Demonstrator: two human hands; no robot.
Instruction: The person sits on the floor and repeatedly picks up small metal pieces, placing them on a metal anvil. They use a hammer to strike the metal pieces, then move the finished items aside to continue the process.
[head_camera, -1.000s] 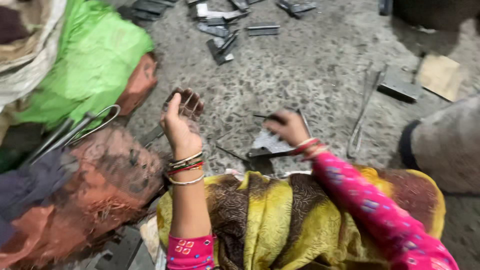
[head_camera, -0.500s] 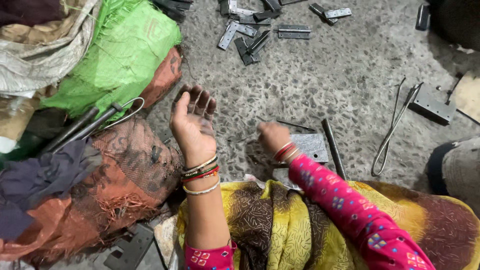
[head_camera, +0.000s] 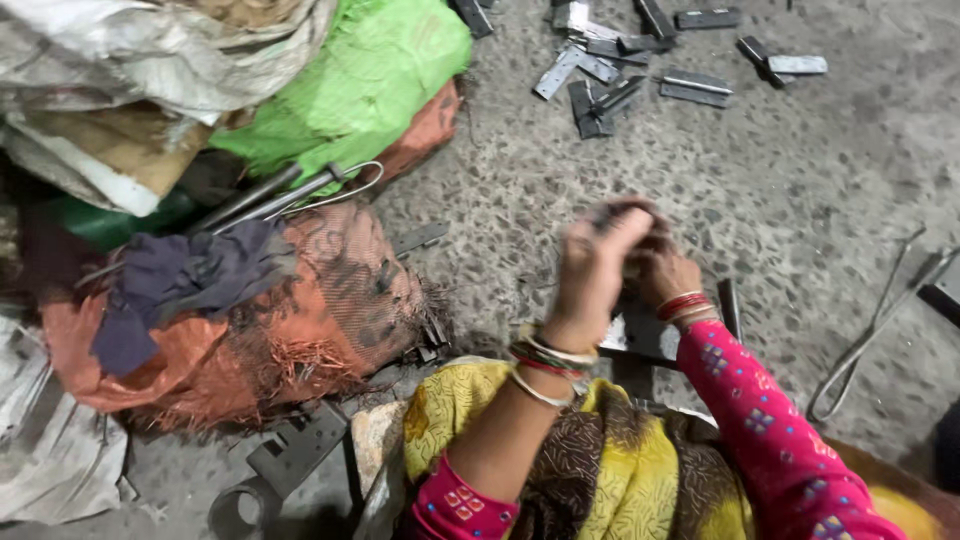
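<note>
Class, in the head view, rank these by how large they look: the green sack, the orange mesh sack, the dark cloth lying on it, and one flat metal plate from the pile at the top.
1. Orange mesh sack
2. Green sack, partly cut off, so the top two are unsure
3. Dark cloth
4. Flat metal plate, also farthest from the camera

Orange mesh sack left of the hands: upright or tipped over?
Tipped: the orange mesh sack lies on its side on the floor, its frayed mouth toward the person's lap. Whether anything has spilled out, cannot tell.

Dim, flat light; the raised left hand (head_camera: 597, 265) is motion-blurred.
</note>
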